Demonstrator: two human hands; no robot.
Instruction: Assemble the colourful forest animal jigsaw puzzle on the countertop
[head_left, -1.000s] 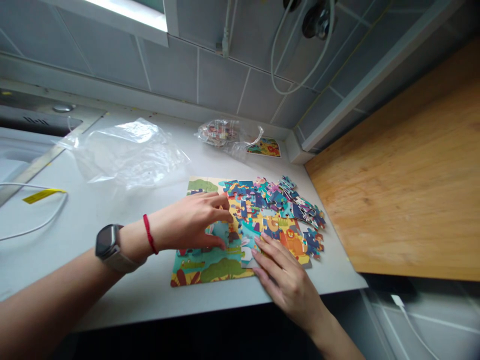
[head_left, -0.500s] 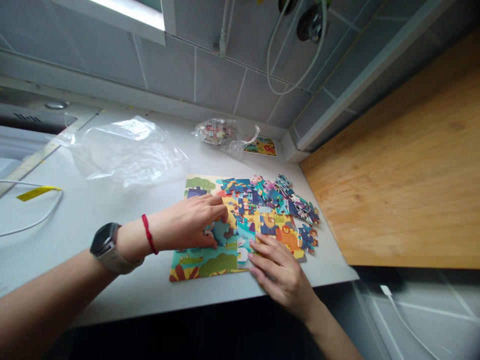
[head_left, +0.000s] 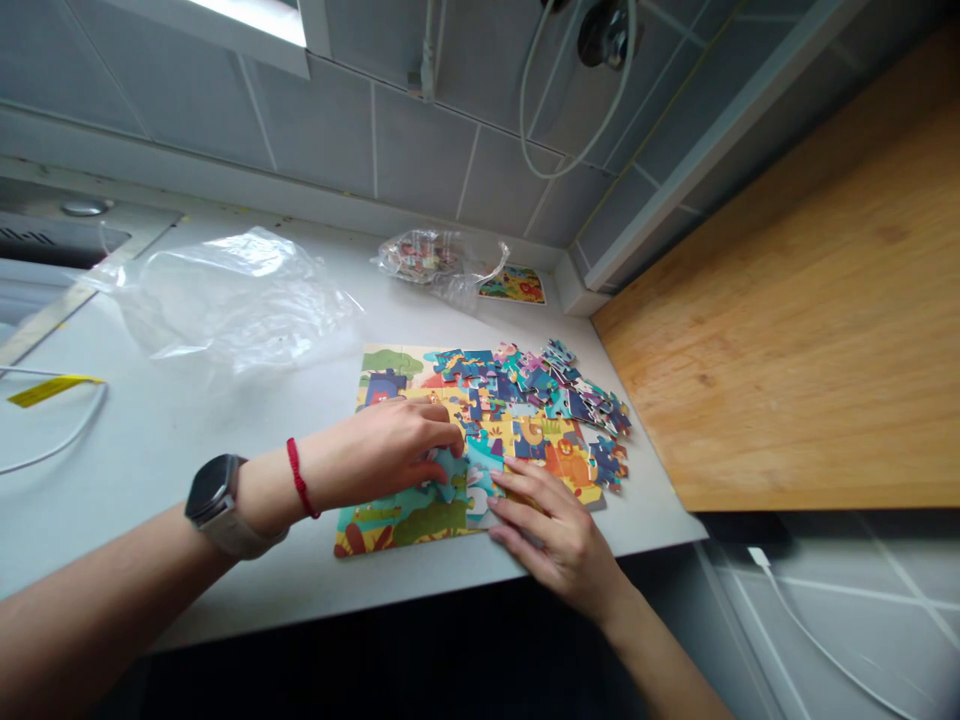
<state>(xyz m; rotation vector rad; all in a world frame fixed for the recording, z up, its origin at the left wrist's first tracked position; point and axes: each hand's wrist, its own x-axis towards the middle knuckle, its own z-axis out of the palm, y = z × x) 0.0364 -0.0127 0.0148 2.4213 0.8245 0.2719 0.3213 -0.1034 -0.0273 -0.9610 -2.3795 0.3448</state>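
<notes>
An animal-picture jigsaw puzzle (head_left: 420, 530) lies on the white counter, its lower left part joined. My left hand (head_left: 405, 450), with a watch and red bracelet on the wrist, pinches a light blue puzzle piece (head_left: 452, 468) between thumb and fingers over the puzzle. The fingers partly hide the piece. Just right of it are joined blue pieces with a white figure (head_left: 480, 495). My right hand (head_left: 547, 520) lies with outstretched fingers on the puzzle's lower right part, fingertips touching the edge of those pieces. Loose puzzle pieces (head_left: 540, 380) are heaped across the puzzle's upper right.
A clear plastic bag (head_left: 240, 300) lies on the counter (head_left: 255, 410) at the left. Farther back are a bag of pieces (head_left: 424, 258) and a small picture card (head_left: 517, 284). A wooden panel (head_left: 787, 330) stands at the right. A white cable (head_left: 75, 440) lies far left.
My left thumb and fingers have closed on the light blue piece and shifted it slightly. My right hand stays resting on the puzzle. The whole view has shifted a little.
</notes>
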